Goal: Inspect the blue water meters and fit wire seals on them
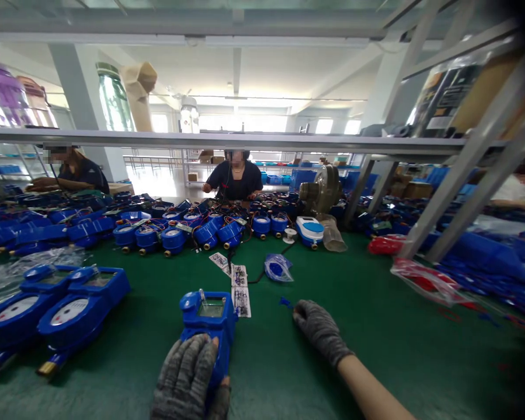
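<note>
A blue meter (210, 315) with a small display window lies on the green table, near the front. My left hand (186, 373), in a grey glove, is wrapped over its lower part and hides most of its dial. To the right, my right hand (319, 328), gloved too, rests low over the table with its fingers curled together. At its fingertips is a small blue piece (285, 302), apparently pinched. Printed label strips (240, 291) lie just behind the meter. A clear bag with blue parts (278, 267) sits behind my right hand.
Two blue meters (76, 309) lie at left, beside plastic wrap. Rows of meters (174, 238), a white-and-blue device (310, 231) and a fan (326, 189) stand behind. Red bags (429, 277) lie right. A metal shelf (245, 140) crosses overhead; people sit beyond.
</note>
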A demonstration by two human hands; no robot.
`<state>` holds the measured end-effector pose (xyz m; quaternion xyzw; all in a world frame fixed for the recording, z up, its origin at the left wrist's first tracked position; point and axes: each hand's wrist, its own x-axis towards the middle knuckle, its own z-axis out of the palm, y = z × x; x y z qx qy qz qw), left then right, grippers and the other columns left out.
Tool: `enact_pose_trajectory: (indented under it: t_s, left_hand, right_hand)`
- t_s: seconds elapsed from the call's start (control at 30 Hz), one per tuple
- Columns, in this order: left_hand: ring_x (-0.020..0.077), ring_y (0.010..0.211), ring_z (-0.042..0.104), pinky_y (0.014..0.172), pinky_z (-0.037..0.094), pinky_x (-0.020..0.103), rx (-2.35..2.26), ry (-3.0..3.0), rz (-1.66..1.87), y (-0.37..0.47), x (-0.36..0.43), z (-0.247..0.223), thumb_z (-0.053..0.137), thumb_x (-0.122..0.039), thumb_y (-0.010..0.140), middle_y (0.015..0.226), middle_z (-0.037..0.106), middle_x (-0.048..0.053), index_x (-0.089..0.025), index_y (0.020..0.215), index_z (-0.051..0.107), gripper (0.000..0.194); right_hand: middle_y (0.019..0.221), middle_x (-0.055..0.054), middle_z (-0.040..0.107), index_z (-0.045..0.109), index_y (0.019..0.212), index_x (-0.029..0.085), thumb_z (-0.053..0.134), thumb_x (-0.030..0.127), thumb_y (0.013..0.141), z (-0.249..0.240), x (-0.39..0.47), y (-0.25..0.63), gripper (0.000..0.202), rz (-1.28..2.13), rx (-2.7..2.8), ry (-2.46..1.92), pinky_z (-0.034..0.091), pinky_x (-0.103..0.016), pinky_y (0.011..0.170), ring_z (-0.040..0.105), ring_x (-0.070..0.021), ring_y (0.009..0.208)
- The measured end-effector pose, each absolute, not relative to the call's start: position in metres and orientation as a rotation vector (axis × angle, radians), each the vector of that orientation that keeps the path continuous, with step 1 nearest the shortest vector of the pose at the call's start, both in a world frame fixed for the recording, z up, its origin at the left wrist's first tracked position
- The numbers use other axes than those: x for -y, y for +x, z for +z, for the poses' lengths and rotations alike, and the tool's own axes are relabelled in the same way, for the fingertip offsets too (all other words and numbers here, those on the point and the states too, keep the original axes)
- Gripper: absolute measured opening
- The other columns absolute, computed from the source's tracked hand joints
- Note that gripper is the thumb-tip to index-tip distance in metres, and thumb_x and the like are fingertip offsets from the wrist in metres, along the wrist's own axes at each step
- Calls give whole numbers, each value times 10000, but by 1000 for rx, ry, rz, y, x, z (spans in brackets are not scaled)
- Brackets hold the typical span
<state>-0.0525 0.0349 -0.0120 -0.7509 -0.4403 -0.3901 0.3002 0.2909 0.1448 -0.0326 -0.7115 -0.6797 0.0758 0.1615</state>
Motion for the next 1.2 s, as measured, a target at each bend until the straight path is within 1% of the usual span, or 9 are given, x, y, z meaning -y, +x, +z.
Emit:
enact_pose_trajectory:
  t_s: [0.1, 0.3, 0.5, 0.63, 0.8, 0.9, 1.03, 1.1, 1.2]
  left_hand:
    - [274, 1044, 570, 904, 452, 420, 1187, -1969, -1009, -56, -40, -8, 659, -283, 785, 1139, 658, 91, -184, 1202, 602, 433]
    - [271, 980, 584, 908, 428, 442, 1136, -1993, -957, -49, -39, -3, 651, -288, 775, 1082, 676, 90, -186, 1188, 627, 426]
    - [291, 1040, 585, 992, 404, 519, 1130, -2114, -987, -30, -25, 11, 626, -167, 791, 1091, 676, 106, -158, 1191, 623, 399]
    - [293, 1112, 575, 1030, 422, 531, 1185, -2167, -986, -30, -17, 12, 656, -153, 801, 1165, 658, 98, -169, 1247, 589, 452]
    - [309, 1124, 573, 1022, 438, 551, 1193, -2169, -992, -30, -18, 9, 657, -167, 803, 1179, 650, 110, -161, 1245, 593, 447]
    - [304, 1123, 575, 1028, 437, 538, 1208, -2110, -1031, -28, -15, 12, 643, -144, 796, 1162, 657, 115, -149, 1226, 604, 432]
    - [298, 1124, 584, 1062, 419, 525, 1216, -2037, -1044, -25, -9, 18, 597, -164, 782, 1128, 679, 111, -150, 1207, 618, 426]
    - [290, 1080, 608, 1063, 430, 516, 1218, -1987, -1089, -24, -10, 18, 565, -210, 786, 1091, 692, 112, -159, 1188, 630, 411]
    - [277, 1054, 626, 1032, 470, 496, 1206, -1884, -1212, -22, -16, 14, 531, -272, 803, 1070, 697, 115, -172, 1162, 632, 386]
  right_hand:
    - [963, -97, 689, 695, 956, 166, 512, 265, 905, -34, -142, 292, 214, 222, 1936, -2003, 462, -290, 785, 646, -213, 867]
    - [906, -105, 676, 685, 906, 151, 505, 244, 891, -25, -140, 285, 203, 229, 1898, -1942, 472, -309, 762, 632, -224, 819]
    - [959, -74, 659, 654, 961, 174, 478, 259, 928, 0, -122, 239, 199, 288, 1953, -1673, 473, -295, 794, 606, -196, 869]
    - [877, -58, 647, 653, 886, 161, 523, 207, 903, 11, -107, 196, 139, 350, 2009, -1306, 486, -285, 759, 591, -177, 806]
    - [914, -91, 665, 679, 885, 139, 562, 161, 857, 14, -112, 165, 122, 283, 2066, -1287, 482, -325, 830, 601, -204, 869]
    - [891, -93, 675, 688, 854, 147, 535, 163, 850, 20, -118, 159, 154, 290, 2090, -1243, 486, -322, 800, 612, -211, 840]
    - [808, -78, 686, 699, 831, 194, 479, 262, 854, 23, -125, 163, 232, 442, 2137, -1300, 484, -325, 700, 618, -223, 735]
    - [863, -76, 707, 710, 834, 217, 515, 328, 811, 19, -133, 166, 225, 538, 2144, -1342, 493, -335, 739, 638, -237, 790]
    - [892, -72, 718, 723, 811, 230, 521, 414, 807, 13, -140, 169, 274, 511, 2222, -1366, 499, -334, 679, 656, -253, 804]
